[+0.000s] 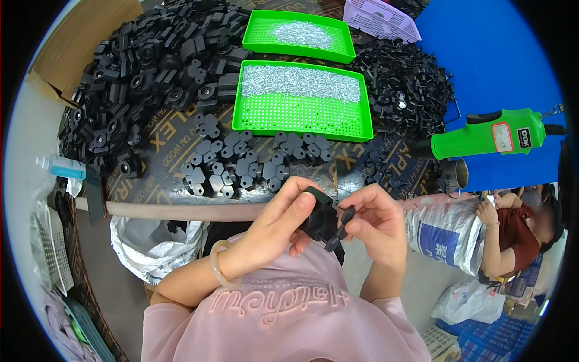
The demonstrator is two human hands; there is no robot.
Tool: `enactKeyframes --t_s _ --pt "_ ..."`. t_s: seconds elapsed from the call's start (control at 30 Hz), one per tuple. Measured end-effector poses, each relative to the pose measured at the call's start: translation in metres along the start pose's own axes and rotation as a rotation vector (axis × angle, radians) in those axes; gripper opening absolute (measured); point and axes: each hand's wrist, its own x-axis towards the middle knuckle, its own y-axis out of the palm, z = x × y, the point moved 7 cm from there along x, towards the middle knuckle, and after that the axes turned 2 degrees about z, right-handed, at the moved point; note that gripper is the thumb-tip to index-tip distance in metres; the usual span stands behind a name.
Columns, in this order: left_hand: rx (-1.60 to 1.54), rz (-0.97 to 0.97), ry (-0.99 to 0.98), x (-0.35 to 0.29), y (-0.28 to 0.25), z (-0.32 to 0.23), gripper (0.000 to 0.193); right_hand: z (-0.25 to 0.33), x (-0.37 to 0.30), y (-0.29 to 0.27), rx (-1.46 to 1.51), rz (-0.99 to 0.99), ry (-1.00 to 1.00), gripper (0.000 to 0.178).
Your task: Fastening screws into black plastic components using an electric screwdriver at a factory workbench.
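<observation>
In front of my chest, my left hand point(283, 216) is closed around a black plastic housing point(319, 218). My right hand point(377, 223) pinches a flat black plate with rounded lobes point(345, 222) at the housing's right side; whether the two parts touch is hard to tell. Just beyond my hands, several black lobed plates point(246, 169) lie along the near part of the dark table point(163, 184). Two green perforated trays point(301, 130) with small silvery screws point(301, 82) stand farther back, one behind the other.
A large heap of black housings point(175, 72) covers the left; smaller black parts point(404, 78) pile up on the right. A green electric screwdriver point(488, 134) hangs at right above a metal cup point(455, 175). A white sack point(157, 244) sits below the edge. Another person point(512, 235) works at far right.
</observation>
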Motion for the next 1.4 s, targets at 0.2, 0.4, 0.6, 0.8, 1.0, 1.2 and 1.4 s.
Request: enactKeyframes --t_s 0.2,0.4,0.6,0.8,1.0,1.2,1.4 --pt "-0.011 0.015 0.019 0.0 0.002 0.0 0.045 -0.001 0.005 0.007 -0.041 0.053 -0.027 0.027" --pt "-0.069 -0.002 -0.013 -0.002 0.0 0.0 0.041 -0.004 0.005 0.002 -0.126 0.034 -0.025 0.028" --pt "-0.011 -0.031 0.026 -0.003 0.002 0.0 0.038 -0.005 0.005 0.003 -0.116 0.028 -0.059 0.03" --pt "0.065 -0.071 0.056 -0.008 -0.003 0.0 0.034 -0.005 0.004 0.006 -0.159 -0.026 -0.075 0.029" --pt "0.313 -0.079 0.18 -0.012 -0.001 -0.008 0.032 -0.01 0.004 0.01 -0.237 -0.12 -0.055 0.036" --pt "0.187 -0.026 0.282 -0.011 -0.001 -0.012 0.056 -0.023 -0.006 -0.004 -0.397 -0.141 -0.029 0.037" --pt "1.11 -0.287 0.615 -0.02 0.001 -0.048 0.051 -0.03 -0.005 0.012 0.039 -0.091 0.094 0.041"
